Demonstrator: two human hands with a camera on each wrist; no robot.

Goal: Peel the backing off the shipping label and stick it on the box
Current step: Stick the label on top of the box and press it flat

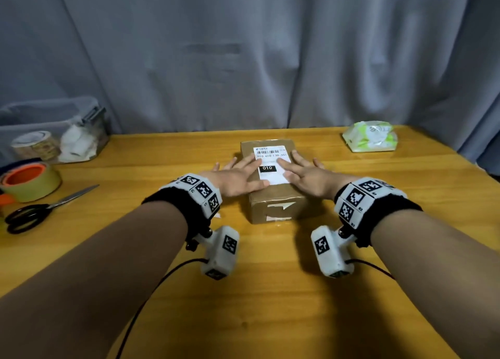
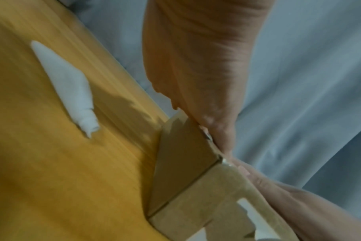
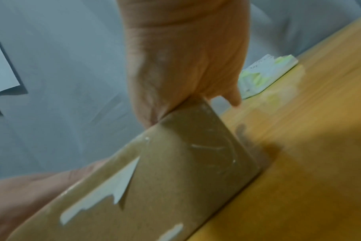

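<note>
A brown cardboard box (image 1: 276, 207) stands in the middle of the wooden table. A white shipping label (image 1: 271, 157) with a barcode and a black "010" block lies flat on the box's top. My left hand (image 1: 238, 176) lies flat on the label's left side, fingers straight and spread. My right hand (image 1: 305, 172) presses flat on its right side in the same way. In the left wrist view the box (image 2: 181, 163) shows below my palm, and a curled white backing strip (image 2: 72, 91) lies on the table beside it. The right wrist view shows the box (image 3: 175, 171) with torn white label remnants.
Scissors (image 1: 40, 210) and an orange-cored tape roll (image 1: 29, 181) lie at the left. A clear plastic bin (image 1: 54, 131) stands at the back left. A pack of wet wipes (image 1: 370, 137) sits at the back right. A grey curtain (image 1: 243, 47) hangs behind the table.
</note>
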